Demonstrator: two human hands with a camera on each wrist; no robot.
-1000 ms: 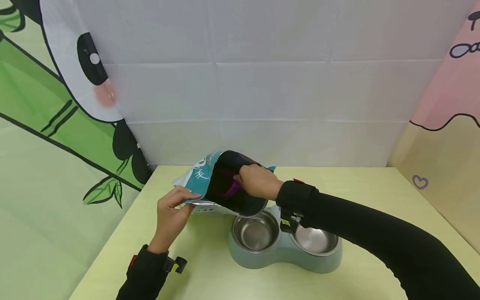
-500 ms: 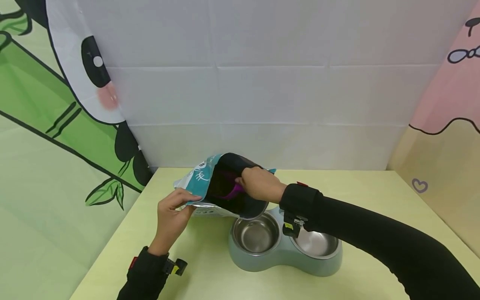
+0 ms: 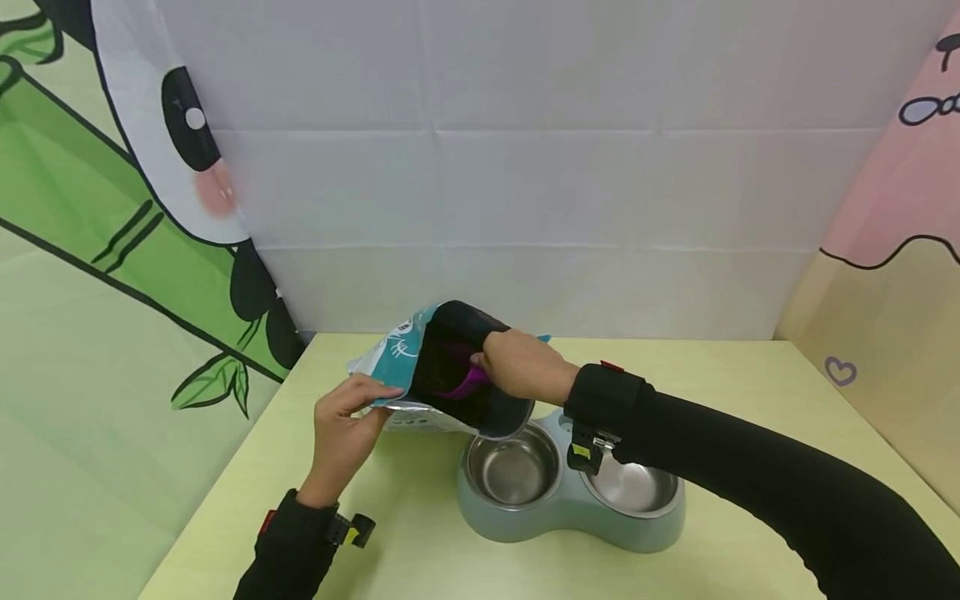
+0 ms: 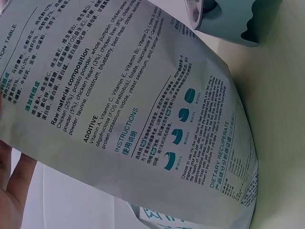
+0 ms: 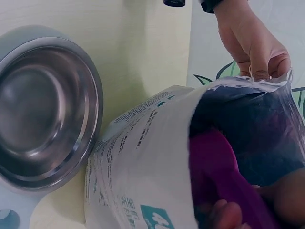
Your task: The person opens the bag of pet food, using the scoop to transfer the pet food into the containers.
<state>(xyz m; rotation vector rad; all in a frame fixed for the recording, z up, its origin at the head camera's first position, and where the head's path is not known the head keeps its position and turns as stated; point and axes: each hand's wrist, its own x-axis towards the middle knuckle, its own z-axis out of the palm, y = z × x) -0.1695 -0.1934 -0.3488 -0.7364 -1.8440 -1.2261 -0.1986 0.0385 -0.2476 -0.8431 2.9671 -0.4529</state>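
A teal and white pet food bag [image 3: 397, 354] leans with its wide mouth toward me, its dark inside showing. My left hand [image 3: 347, 429] pinches the left edge of that mouth between thumb and fingers. At the opening, my right hand [image 3: 525, 364] grips the handle of a purple scoop [image 3: 467, 383]. In the right wrist view the scoop [image 5: 217, 160] lies inside the bag [image 5: 157, 157]; whether it holds any food cannot be told. Printed text covers the side of the bag [image 4: 119, 95] in the left wrist view.
A grey-green double pet bowl stand [image 3: 566, 508] with two metal bowls stands just in front of the bag on the pale yellow table [image 3: 420, 550]. My right forearm partly covers the right bowl [image 3: 633, 487]. A white wall sheet [image 3: 540, 183] hangs behind.
The bag's mouth has shifted slightly and the right wrist has moved a little to the right. Both hands keep their holds.
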